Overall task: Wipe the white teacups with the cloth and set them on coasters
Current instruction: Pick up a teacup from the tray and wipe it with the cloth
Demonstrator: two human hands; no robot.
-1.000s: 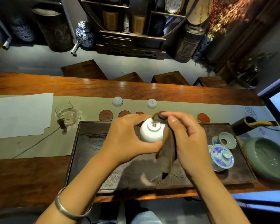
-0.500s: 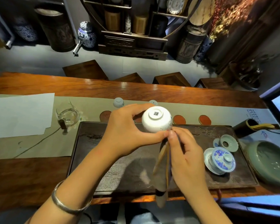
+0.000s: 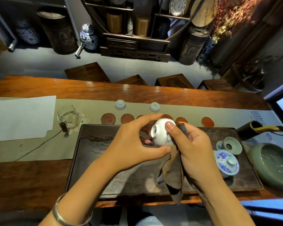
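A white teacup (image 3: pixel 162 134) lies on its side between both hands above the dark tea tray (image 3: pixel 105 160), its foot pointing left. My left hand (image 3: pixel 131 144) curls round it from the left, thumb under the cup. My right hand (image 3: pixel 191 149) grips the cup together with the brown cloth (image 3: pixel 173 173), thumb on the cup's top; the cloth hangs down below. Two more white teacups (image 3: pixel 120 104) (image 3: pixel 154 107) stand upside down on the green runner. A row of round brown coasters (image 3: pixel 108 119) (image 3: pixel 207 121) lies along the tray's far edge, none bearing a cup.
A glass pitcher (image 3: pixel 69 118) and white paper (image 3: pixel 21 118) lie at the left. At the tray's right stand a blue-and-white gaiwan (image 3: pixel 226 162) and a small celadon dish (image 3: pixel 232 145). A celadon basin (image 3: pixel 276 163) and a dark tube (image 3: pixel 246 129) sit further right.
The cup has turned from foot-up to lying on its side. My right hand has risen from below the cup to grip it with the cloth against its right side.
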